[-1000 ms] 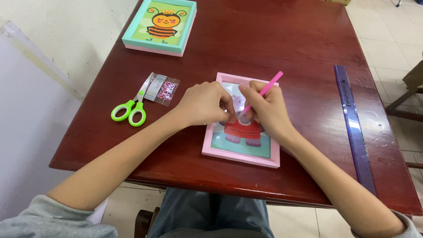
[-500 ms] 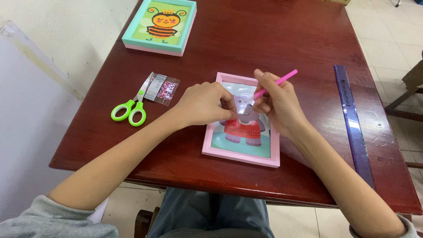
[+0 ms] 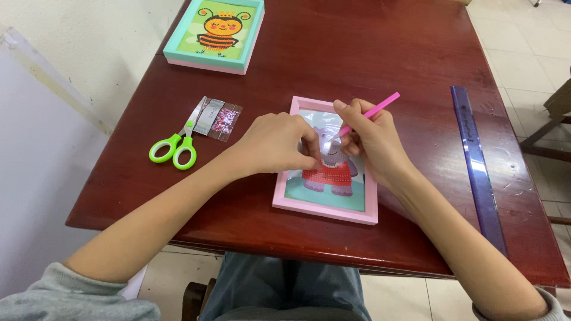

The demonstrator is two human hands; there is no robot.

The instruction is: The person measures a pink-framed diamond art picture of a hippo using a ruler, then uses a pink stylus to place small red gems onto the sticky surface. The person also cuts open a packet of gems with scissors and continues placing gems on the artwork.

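pink plastic stylus pen (image 3: 370,112) is being pinched in the right hand (image 3: 372,139), its tip touching the pink-framed hippo bead picture (image 3: 326,163) lying beneath both hands, while the left hand (image 3: 279,144) is curling loosely, fingertips pressing the picture.

A pink pen (image 3: 373,110) tips over a pink-framed picture (image 3: 326,202) of a grey, red-skirted animal; left lie green-handled scissors (image 3: 176,145).
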